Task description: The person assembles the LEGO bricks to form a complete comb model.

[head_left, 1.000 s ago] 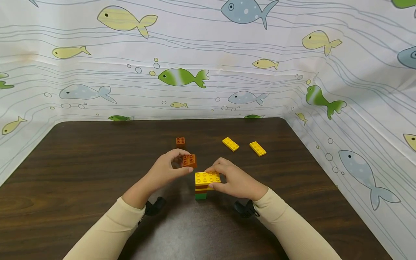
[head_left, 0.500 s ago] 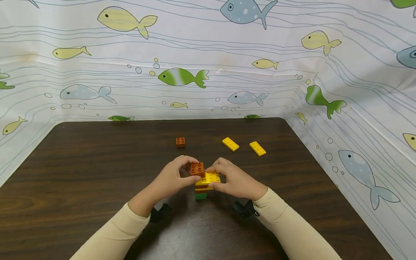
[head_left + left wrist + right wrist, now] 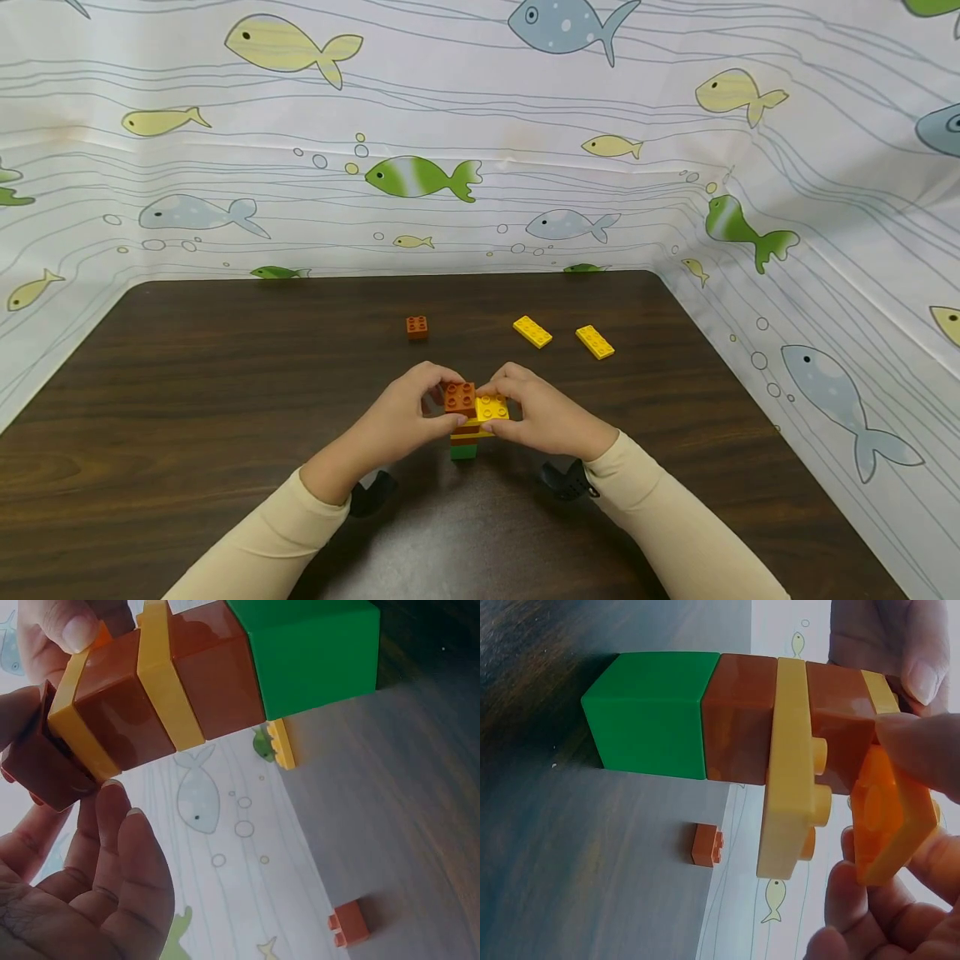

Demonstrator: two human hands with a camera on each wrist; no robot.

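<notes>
My left hand point(image 3: 408, 412) pinches an orange-brown toy brick point(image 3: 460, 397) between thumb and fingers. That brick sits over the left half of the top yellow plate point(image 3: 492, 407), slightly tilted against it in the left wrist view. With thumb and fingers, my right hand point(image 3: 551, 417) grips the plate's right end, which juts out past the tower. Beneath the plate, the upright tower has a brown brick point(image 3: 840, 727), a second yellow plate point(image 3: 787, 772), another brown brick point(image 3: 739, 720) and a green block point(image 3: 649, 716) at the base.
Behind the hands, a loose orange-brown brick point(image 3: 417, 327) stands on the dark wooden table point(image 3: 225, 375). Two loose yellow plates point(image 3: 532, 332) lie at the back right. A fish-patterned sheet point(image 3: 465, 108) rises along the table's back and right edges.
My left hand has moved right and slightly down, bringing its orange-brown brick from beside the tower onto the top yellow plate's left half. The right hand has kept its grip there.
</notes>
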